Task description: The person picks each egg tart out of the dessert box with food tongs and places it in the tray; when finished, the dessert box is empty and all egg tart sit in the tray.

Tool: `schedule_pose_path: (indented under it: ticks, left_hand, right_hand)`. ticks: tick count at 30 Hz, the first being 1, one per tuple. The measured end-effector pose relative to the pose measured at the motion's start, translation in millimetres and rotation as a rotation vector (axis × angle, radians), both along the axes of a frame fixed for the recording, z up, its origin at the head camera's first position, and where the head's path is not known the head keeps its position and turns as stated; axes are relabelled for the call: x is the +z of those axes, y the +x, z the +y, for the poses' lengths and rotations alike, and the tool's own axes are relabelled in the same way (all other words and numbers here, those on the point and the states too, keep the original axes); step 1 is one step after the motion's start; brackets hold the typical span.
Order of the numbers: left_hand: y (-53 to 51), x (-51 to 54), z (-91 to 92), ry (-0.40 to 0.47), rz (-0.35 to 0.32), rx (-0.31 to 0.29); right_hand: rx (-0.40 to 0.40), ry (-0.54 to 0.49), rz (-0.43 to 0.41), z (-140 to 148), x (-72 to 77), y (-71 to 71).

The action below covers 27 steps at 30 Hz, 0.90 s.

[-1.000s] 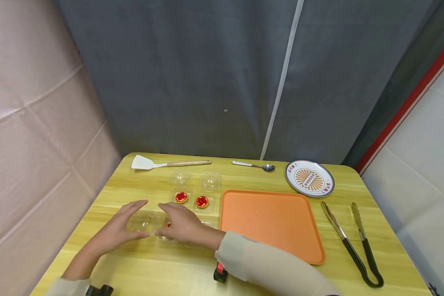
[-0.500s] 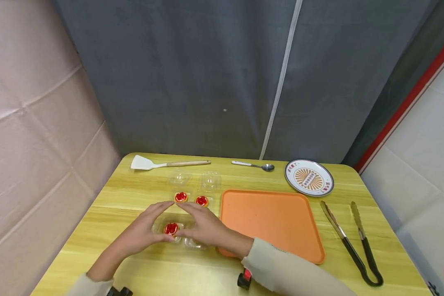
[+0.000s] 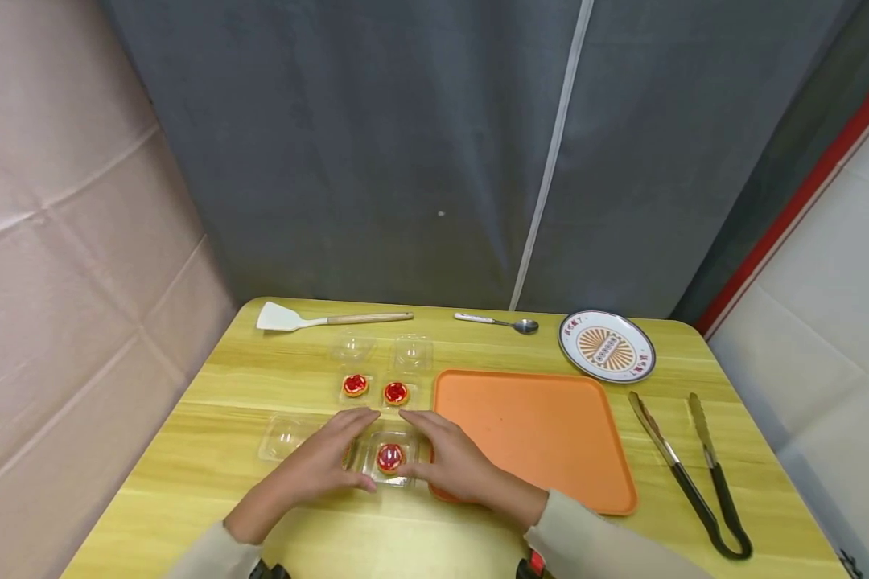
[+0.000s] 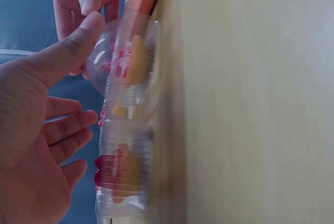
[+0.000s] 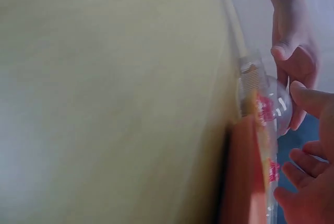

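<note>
I've got the left hand [image 3: 326,462] and the right hand [image 3: 452,462] on either side of the near-right clear box [image 3: 371,473], over the wooden table [image 3: 376,535]. Fingers on both: wide, thumbs set well apart, lightly bent, nothing gripped that I can see. Right thumb overlaps the box's near edge in the head view; whether it touches, can't tell.

Step in hand looks like handling this lidded box, my guess. To do it well, I'd bring both hands in evenly, work on the rim and corners, and keep off the dome, since thin plastic would probably dent. Light, matched force, or the box may skid toward the orange tray [image 3: 529,434] just to its right. Left wrist should mind the tart behind it, mostly hidden; its box seems to have the flat open lid [image 3: 284,437] to the left.

Looks: the tart [image 3: 389,458] sits inside the near-right box, round, red glossy top, orange-yellow crust, a little dulled by glare. Clear dome [image 5: 283,106] bulges above it, bright streaks on it in the right wrist view. Two more tarts, far-left [image 3: 355,386] and far-right [image 3: 396,393], lie uncovered beyond, same red tops.
</note>
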<state>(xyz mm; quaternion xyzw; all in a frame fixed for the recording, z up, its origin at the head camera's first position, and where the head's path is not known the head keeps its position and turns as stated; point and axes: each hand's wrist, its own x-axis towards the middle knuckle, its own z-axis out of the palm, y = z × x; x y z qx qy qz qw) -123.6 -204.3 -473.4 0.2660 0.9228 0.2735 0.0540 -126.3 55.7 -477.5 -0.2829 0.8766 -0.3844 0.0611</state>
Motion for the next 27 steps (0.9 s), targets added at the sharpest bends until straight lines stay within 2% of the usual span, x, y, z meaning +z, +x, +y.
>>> schedule_pose_path:
  ticks: [8, 13, 27]
  left_hand:
    - [2.4, -8.2, 4.0, -0.086, 0.021, -0.020]
    - [2.6, -12.7, 4.7, -0.085, 0.042, -0.041]
    - [3.4, -19.4, 4.1, -0.083, 0.072, -0.041]
  right_hand:
    - [-0.005, 0.061, -0.002, 9.3, -15.6, 6.2]
    - [0.019, 0.089, 0.007, 9.8, -20.8, 7.6]
    - [0.029, 0.174, 0.091, 4.7, -28.3, 4.6]
